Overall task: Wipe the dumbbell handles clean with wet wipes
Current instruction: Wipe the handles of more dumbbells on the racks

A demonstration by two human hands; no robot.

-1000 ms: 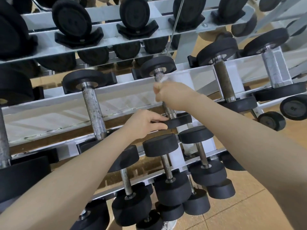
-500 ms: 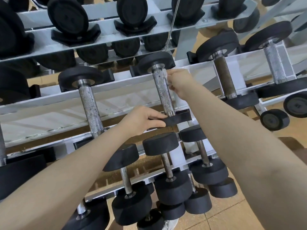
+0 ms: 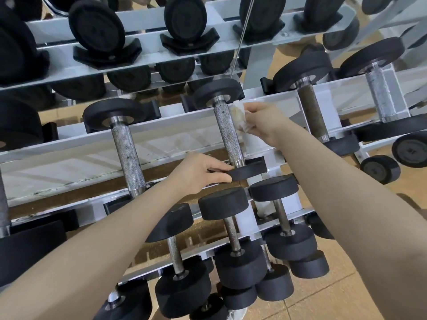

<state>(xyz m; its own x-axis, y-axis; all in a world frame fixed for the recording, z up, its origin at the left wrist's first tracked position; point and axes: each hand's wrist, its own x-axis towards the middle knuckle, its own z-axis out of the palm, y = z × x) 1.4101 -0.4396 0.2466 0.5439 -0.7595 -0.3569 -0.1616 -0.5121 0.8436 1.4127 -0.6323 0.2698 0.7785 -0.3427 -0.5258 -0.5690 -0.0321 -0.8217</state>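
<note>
Beside handle (image 3: 227,132), right hand (image 3: 265,124) pinching wipe (image 3: 240,120)

Lifted off the dumbbell handle (image 3: 227,130) and drew back to its right side, right hand (image 3: 265,123) with the crumpled, soiled wet wipe (image 3: 240,121) pinched in the fingers (image 3: 250,112); knurled bar fully uncovered.

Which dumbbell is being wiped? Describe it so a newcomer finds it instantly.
On the white rack, take the middle tier. The dumbbell lies between a silver-handled one and a brown-handled one; only it has the left hand gripping its near weight and the right hand holding a soiled wipe beside its handle.
</note>
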